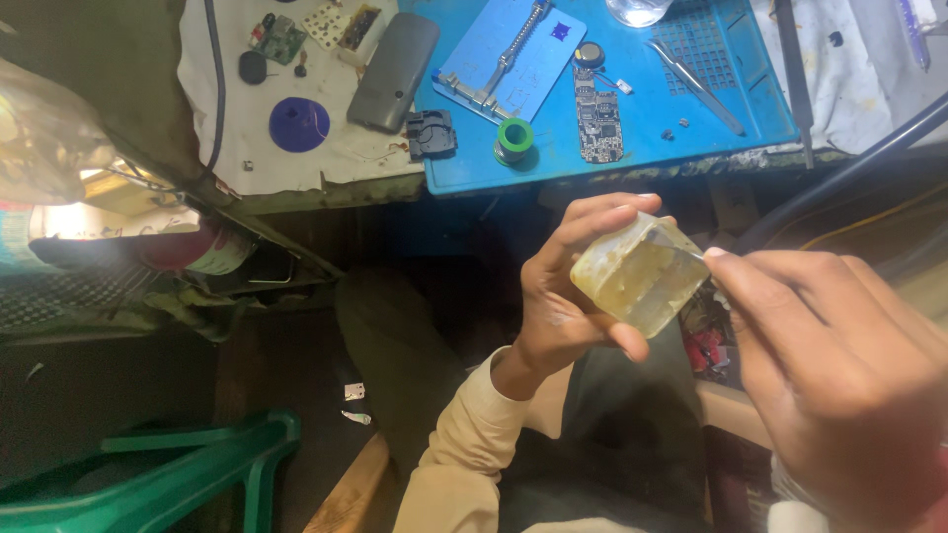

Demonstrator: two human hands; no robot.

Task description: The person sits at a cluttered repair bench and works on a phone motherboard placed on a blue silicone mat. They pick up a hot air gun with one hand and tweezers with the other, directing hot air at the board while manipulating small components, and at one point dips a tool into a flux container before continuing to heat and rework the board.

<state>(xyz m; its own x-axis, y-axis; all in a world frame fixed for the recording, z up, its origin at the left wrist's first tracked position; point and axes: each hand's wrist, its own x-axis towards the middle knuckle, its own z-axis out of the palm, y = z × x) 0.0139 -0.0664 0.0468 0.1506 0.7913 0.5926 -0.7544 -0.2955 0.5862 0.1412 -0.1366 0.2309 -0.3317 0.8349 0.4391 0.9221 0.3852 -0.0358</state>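
My left hand (565,286) grips a small clear plastic tub (640,274) with yellowish paste inside, held tilted in front of my lap below the bench edge. My right hand (829,365) is close beside it on the right. Its finger and thumb pinch a thin metal tool whose tip (691,253) touches the tub's upper rim. On the blue work mat (642,118) above lie a phone circuit board (598,116), a green solder spool (514,136) and metal tweezers (695,85).
A grey phone housing (393,71), a black part (431,133), a blue disc (298,123) and small boards lie on the white cloth (237,138). A blue board holder (511,57) rests on the mat. A green plastic chair (188,464) stands lower left. Dark cables (839,178) run at right.
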